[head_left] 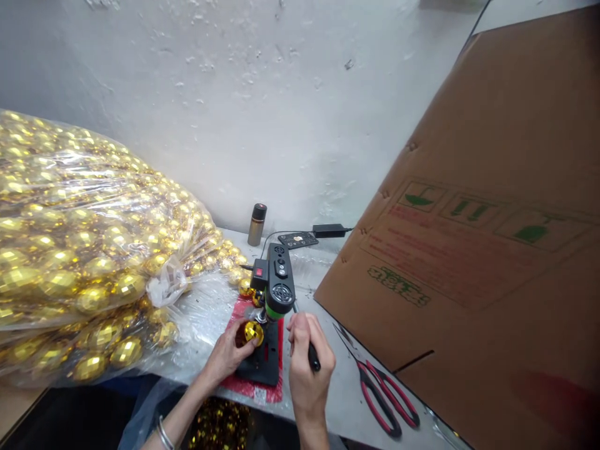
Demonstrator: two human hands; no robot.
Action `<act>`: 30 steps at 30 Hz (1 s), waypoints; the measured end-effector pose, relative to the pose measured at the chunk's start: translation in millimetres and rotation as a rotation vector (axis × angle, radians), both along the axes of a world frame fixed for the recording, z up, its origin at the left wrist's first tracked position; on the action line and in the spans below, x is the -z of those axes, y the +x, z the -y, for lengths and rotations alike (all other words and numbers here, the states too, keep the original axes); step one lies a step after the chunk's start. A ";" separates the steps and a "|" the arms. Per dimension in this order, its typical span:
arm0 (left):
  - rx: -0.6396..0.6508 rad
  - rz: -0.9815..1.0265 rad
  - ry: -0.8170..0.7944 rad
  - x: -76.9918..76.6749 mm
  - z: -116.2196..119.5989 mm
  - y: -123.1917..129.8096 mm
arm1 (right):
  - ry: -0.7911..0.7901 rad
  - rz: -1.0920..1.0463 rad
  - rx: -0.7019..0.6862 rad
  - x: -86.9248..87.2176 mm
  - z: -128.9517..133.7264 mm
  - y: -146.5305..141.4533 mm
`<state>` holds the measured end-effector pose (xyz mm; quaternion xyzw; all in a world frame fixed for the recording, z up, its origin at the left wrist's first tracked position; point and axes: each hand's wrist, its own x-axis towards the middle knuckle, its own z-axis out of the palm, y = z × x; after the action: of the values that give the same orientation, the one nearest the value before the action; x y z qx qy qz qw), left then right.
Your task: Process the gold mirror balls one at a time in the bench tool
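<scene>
A small gold faceted ball (254, 332) is pinched in my left hand (228, 353), under the head of a small black bench drill press (280, 275). The press has a green collar, a red switch on its side and a dark base (267, 369) that stands on a red sheet (276, 395). My right hand (309, 362) is wrapped round the black-ended lever (314, 358) at the right of the press. The drill tip is hard to make out behind the ball.
A big clear bag of gold balls (94, 237) fills the left. A cardboard box (469, 219) leans over the right side. Red-handled scissors (384, 394) lie beside it. Behind the press are a dark-capped bottle (257, 225), a black plate (298, 240) and a power adapter (328, 230).
</scene>
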<state>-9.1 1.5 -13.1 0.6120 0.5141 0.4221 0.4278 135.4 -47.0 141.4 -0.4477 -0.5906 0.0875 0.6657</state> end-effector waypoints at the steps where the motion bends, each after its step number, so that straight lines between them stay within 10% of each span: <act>1: 0.002 -0.047 0.022 0.0 1.9 1.5 | 0.004 0.004 -0.001 -0.5 0.0 0.3; 19: 0.053 -0.343 0.167 6.4 3.7 20.9 | 0.011 0.073 -0.049 15.3 6.6 5.1; 30: 0.079 -0.375 0.122 6.1 6.1 22.1 | 0.161 0.080 0.020 77.3 -0.4 4.4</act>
<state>13.1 -4.6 -19.2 0.7242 0.5339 0.3142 0.3030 139.8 -46.6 64.1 -0.4015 -0.6174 0.0152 0.6763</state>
